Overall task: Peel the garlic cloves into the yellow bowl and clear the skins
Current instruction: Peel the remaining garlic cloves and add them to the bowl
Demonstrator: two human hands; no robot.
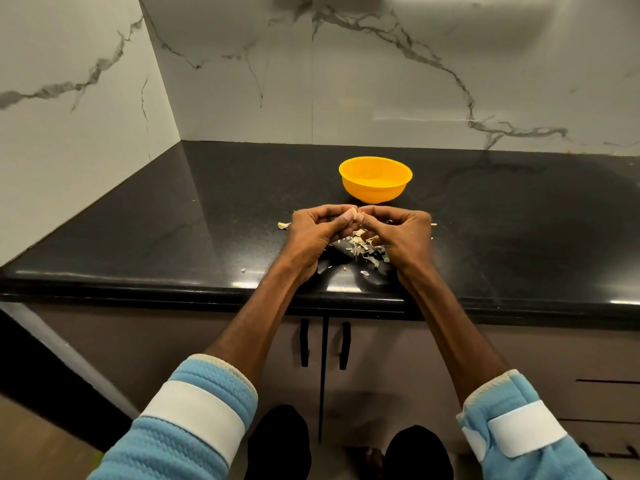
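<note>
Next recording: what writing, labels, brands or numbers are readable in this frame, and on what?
None readable. The yellow bowl, black countertop, marble wall tiles, cabinet doors and the white straps on the blue sleeves show plain surfaces with no print. The garlic clove pinched between left hand and right hand bears nothing either.

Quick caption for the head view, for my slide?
Left hand and right hand pinch a garlic clove over loose skins, yellow bowl behind.
</note>
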